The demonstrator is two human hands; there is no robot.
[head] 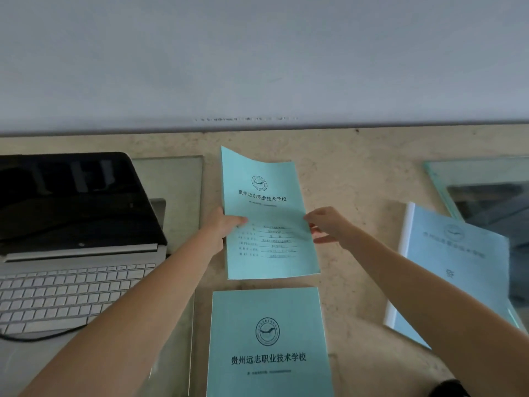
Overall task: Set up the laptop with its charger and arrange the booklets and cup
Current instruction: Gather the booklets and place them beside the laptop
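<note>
A thin teal booklet (266, 196) is held over the middle of the beige table (357, 173). My left hand (221, 227) pinches its left edge, thumb on the cover. My right hand (329, 224) grips its right edge, fingers under the page. A second teal booklet (269, 339) lies flat just below it, near the front. A third, paler blue booklet (455, 270) lies tilted at the right. The open silver laptop (71, 253) stands at the left with a dark screen. No cup shows in this view.
A black cable (37, 336) runs along the laptop's front edge. Glass panels lie on the table under the laptop (177, 179) and at the far right (481, 173). A grey-white wall (257, 58) rises right behind the table.
</note>
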